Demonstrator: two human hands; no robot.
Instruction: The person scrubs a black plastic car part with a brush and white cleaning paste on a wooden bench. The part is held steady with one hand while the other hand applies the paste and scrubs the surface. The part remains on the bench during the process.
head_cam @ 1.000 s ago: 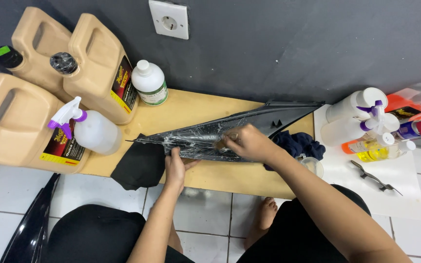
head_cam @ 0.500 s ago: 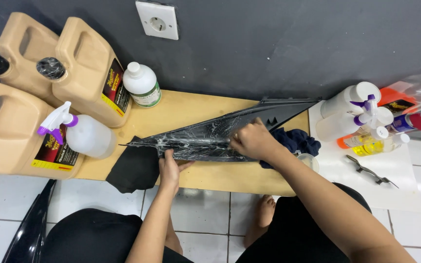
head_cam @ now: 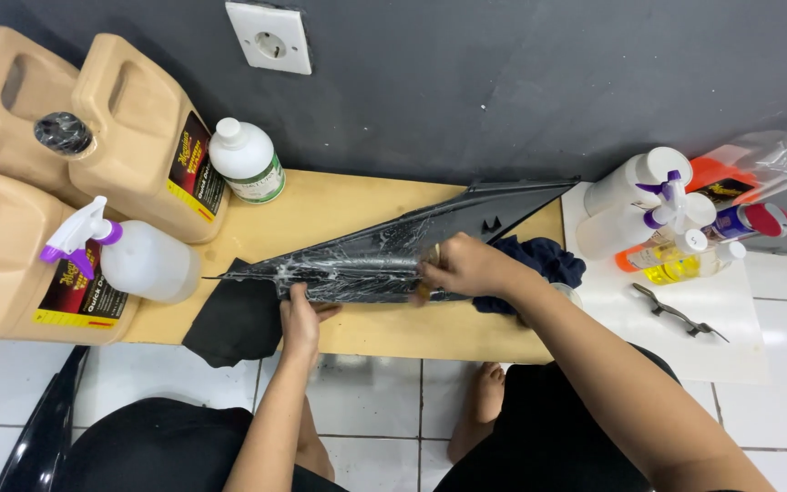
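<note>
A long black pointed plastic panel (head_cam: 366,255), streaked with white foam, lies across a low wooden board (head_cam: 339,205). My left hand (head_cam: 298,314) grips the panel's near edge left of centre and holds it down. My right hand (head_cam: 466,266) presses a small tan pad (head_cam: 424,290) on the panel's wet surface near its middle; my fingers hide most of the pad. A black cloth (head_cam: 234,323) lies under the panel's pointed left end. A dark blue cloth (head_cam: 544,260) sits bunched just right of my right hand.
Three tan jugs (head_cam: 138,137) and a white spray bottle (head_cam: 134,255) stand at the left, a small white bottle (head_cam: 246,162) behind. Several bottles (head_cam: 676,219) and a metal tool (head_cam: 676,314) lie on a white sheet at right. Another black panel (head_cam: 43,428) rests on the tiled floor.
My right hand slid on the panel, first a little right, then back toward its near edge. My left hand kept its grip. The camera view shifted, so everything drifted left.
</note>
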